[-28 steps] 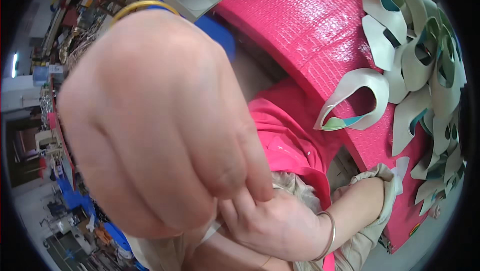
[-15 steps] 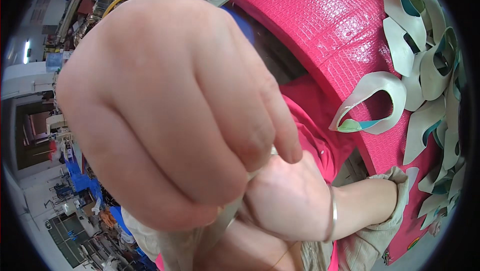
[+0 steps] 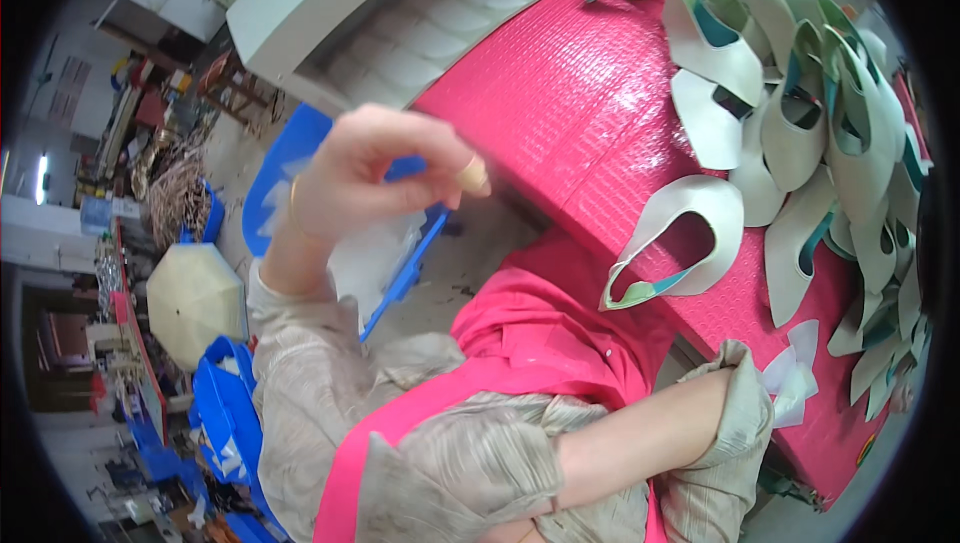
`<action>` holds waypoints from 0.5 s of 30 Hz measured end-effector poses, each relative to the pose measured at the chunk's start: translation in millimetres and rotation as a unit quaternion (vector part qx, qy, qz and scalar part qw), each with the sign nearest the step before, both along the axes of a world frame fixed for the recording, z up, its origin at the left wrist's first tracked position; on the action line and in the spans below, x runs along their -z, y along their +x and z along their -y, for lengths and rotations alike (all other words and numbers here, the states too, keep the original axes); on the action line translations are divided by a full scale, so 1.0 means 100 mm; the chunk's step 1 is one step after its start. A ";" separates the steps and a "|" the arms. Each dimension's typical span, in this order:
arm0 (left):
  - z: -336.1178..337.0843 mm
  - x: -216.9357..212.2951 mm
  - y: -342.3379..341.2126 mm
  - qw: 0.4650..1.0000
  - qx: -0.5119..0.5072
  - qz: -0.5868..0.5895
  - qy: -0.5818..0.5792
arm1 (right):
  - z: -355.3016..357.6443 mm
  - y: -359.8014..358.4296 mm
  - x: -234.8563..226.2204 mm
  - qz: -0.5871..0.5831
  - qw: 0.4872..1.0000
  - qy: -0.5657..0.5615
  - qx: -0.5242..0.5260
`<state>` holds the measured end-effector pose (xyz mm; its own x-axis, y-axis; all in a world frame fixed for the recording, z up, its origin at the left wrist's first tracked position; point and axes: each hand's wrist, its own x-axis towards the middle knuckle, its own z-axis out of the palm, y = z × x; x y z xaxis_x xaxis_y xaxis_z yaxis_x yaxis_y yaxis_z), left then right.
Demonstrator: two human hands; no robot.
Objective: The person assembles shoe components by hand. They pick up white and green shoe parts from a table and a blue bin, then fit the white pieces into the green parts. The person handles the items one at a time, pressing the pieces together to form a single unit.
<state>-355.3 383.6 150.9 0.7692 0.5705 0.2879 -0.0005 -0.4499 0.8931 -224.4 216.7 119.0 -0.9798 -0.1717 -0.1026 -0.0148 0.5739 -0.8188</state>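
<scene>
My left hand [image 3: 370,173] is raised in front of me, somewhat blurred, with a bracelet on its wrist. Its fingers curl round so that thumb and forefinger meet at the tips, where a yellowish cover or small piece shows; whether anything is pinched there I cannot make out. My right forearm [image 3: 640,433] is bent across my front below a rolled sleeve, and the hand itself is hidden. On the pink table a single white shoe upper [image 3: 728,233] with a teal lining lies nearest my hands. Beside it is a heap of similar uppers [image 3: 790,158].
White pieces [image 3: 792,388] lie near the table's [image 3: 560,93] right end. A grey machine housing [image 3: 300,18] stands at its far left. To my left are a blue chair [image 3: 275,178], a pale umbrella [image 3: 195,305] and a blue crate [image 3: 225,398].
My left hand has swung up and away from close before the camera, and its wrist now shows. My right hand, visible before near it, has dropped out of sight.
</scene>
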 end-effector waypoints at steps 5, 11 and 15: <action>0.03 0.12 -0.04 0.998 -0.017 -0.053 -0.009 | -0.03 -0.03 0.10 -0.025 0.999 -0.023 0.000; 0.05 0.38 0.02 0.998 0.013 -0.024 -0.051 | -0.06 0.01 0.19 -0.057 0.997 -0.048 0.022; -0.01 0.64 0.31 0.988 0.059 -0.065 -0.131 | -0.05 0.08 0.29 -0.075 0.994 -0.066 0.051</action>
<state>-324.6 384.6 86.6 0.8555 0.5164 0.0369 0.0834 -0.2078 0.9746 -216.6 221.5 89.6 -0.9954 -0.0731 0.0616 -0.0888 0.4672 -0.8797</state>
